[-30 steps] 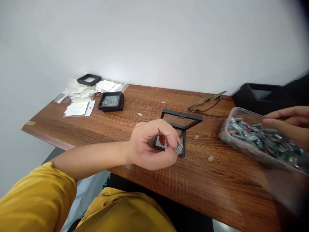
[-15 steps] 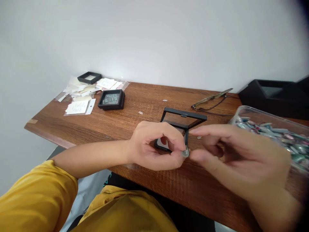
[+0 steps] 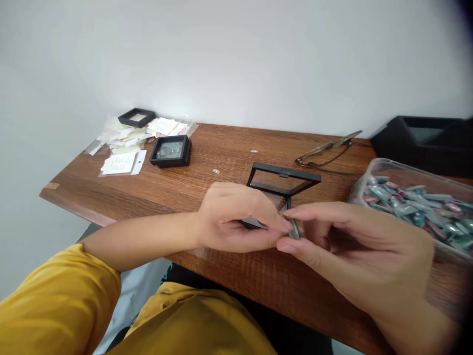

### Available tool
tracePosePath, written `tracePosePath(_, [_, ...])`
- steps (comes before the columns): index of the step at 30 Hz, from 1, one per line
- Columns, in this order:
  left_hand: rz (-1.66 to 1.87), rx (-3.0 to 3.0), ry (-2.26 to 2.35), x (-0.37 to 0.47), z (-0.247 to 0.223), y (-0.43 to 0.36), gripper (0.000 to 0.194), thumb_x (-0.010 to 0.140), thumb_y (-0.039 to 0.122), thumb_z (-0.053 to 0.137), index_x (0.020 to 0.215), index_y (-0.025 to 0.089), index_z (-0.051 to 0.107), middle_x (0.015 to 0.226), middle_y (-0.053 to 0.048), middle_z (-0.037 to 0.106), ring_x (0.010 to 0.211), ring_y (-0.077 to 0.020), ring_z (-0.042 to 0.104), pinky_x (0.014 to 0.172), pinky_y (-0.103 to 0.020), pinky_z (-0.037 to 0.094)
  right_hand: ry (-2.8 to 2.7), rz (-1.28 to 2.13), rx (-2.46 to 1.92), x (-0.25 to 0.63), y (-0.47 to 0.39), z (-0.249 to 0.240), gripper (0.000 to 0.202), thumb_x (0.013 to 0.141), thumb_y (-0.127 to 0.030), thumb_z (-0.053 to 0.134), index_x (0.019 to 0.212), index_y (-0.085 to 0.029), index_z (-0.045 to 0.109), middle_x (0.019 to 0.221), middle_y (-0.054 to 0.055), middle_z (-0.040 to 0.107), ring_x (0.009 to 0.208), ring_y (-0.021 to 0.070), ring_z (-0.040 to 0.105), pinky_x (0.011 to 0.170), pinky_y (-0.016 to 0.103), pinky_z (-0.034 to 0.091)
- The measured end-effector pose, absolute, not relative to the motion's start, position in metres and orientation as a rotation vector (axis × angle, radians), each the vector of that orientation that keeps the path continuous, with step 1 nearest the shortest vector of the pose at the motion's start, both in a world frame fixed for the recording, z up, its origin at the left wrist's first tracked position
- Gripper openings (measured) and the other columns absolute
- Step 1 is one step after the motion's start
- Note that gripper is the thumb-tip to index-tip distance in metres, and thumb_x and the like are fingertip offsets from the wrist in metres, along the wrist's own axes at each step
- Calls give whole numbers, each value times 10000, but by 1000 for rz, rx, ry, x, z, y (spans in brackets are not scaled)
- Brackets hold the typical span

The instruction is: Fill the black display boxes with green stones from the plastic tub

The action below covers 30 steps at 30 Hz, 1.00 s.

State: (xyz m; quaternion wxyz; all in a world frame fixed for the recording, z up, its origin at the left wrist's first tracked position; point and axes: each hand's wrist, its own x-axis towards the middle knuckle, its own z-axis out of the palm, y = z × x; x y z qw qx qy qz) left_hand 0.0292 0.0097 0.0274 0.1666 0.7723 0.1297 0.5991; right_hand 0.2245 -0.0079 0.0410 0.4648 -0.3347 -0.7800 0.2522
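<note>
A small greyish-green, glossy press-on nail [image 3: 294, 230] is held up over the front of the table. My left hand [image 3: 240, 219] pinches it between thumb and index finger. From the other side, my right hand [image 3: 354, 246] has thumb and index fingertip closed on its edges. Behind my left hand stands an opened black display frame [image 3: 284, 176], its clear lid tilted up and its lower half partly hidden by my fingers.
On the right is a clear plastic tub [image 3: 360, 182] full of shiny press-on nails. Eyeglasses [image 3: 328, 146] and a black box [image 3: 424, 143] lie behind it. A black case [image 3: 171, 151] of greenish pieces, white cards [image 3: 120, 163] and another black frame [image 3: 136, 117] are on the left.
My right thumb and index finger have moved left and closed on the press-on nail in my left hand. The nail has turned more edge-on, and both hands have shifted slightly.
</note>
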Motion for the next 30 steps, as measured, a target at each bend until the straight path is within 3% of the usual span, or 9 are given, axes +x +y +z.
tracePosePath(6, [1714, 2215, 407, 30, 28, 10, 144, 811, 181, 802, 848, 147, 667, 734, -11, 758, 617, -84, 711, 611, -150, 581, -1933, 604, -823, 225, -6, 41, 237, 777, -351, 837, 973, -283, 721, 531, -71, 517, 408, 68, 415, 370, 225, 322])
tracePosePath(10, [1730, 2279, 436, 29, 28, 11, 147, 834, 171, 777, 943, 145, 681, 771, -13, 774, 581, -64, 693, 573, -131, 554, -1959, 578, -826, 226, -7, 44, 229, 787, -350, 828, 984, -294, 726, 526, -78, 523, 397, 61, 418, 355, 216, 313])
tracePosePath(21, [1628, 2450, 329, 23, 30, 18, 68, 914, 225, 705, 965, 181, 696, 787, -2, 784, 650, -72, 720, 633, -137, 590, -1917, 573, -884, 223, -10, 48, 156, 788, -372, 819, 910, -302, 752, 498, -59, 514, 377, 78, 386, 342, 243, 265])
tracePosePath(30, [1672, 2400, 320, 24, 34, 17, 62, 880, 203, 747, 902, 177, 695, 829, -4, 805, 702, -70, 751, 708, -106, 613, -1925, 596, -852, 227, -9, 47, 186, 795, -406, 808, 929, -305, 728, 556, -44, 605, 386, 88, 449, 346, 248, 340])
